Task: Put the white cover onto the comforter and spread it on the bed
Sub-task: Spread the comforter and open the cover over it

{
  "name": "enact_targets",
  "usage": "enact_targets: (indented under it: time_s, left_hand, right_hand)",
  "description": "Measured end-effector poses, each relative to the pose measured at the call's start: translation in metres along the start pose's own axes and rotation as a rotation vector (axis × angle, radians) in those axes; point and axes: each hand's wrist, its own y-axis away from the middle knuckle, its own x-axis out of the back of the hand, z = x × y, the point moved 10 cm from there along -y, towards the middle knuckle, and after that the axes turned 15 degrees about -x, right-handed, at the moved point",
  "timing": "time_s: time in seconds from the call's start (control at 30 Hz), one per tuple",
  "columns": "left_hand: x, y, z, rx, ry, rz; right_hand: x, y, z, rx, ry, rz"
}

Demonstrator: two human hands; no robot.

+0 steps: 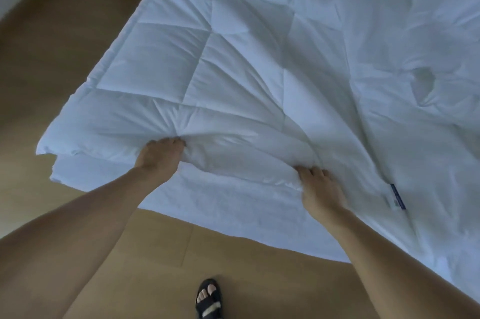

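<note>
Folds of the white quilted padded comforter [207, 72] were bunched in both hands, the left hand [161, 160] and the right hand [319, 189] each clutching its near edge. It stretched away from them over more white bedding [233, 220], with the left hand nearer its free corner.

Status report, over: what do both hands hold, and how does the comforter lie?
Left hand grips comforter at near edge. Right hand grips same edge. Comforter bunched between hands, no cover on it here. Nothing seen blocking.
</note>
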Motion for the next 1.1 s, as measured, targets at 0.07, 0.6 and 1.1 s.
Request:
enact_targets:
  time_s: [0.07, 0.6, 1.1]
  left_hand:
    - [0.005, 0.013, -0.011, 0.029, 0.113, 0.036]
    - [-0.079, 0.170, -0.054, -0.073, -0.031, -0.201]
    - [0.117, 0.086, 0.144, -0.319, 0.290, -0.145]
  right_hand:
    - [0.011, 0.007, -0.010, 0.001, 0.003, -0.062]
    - [-0.035, 0.152, -0.069, 0.275, 0.038, -0.526]
    - [0.109, 0.142, 0.076, -0.027, -0.159, -0.148]
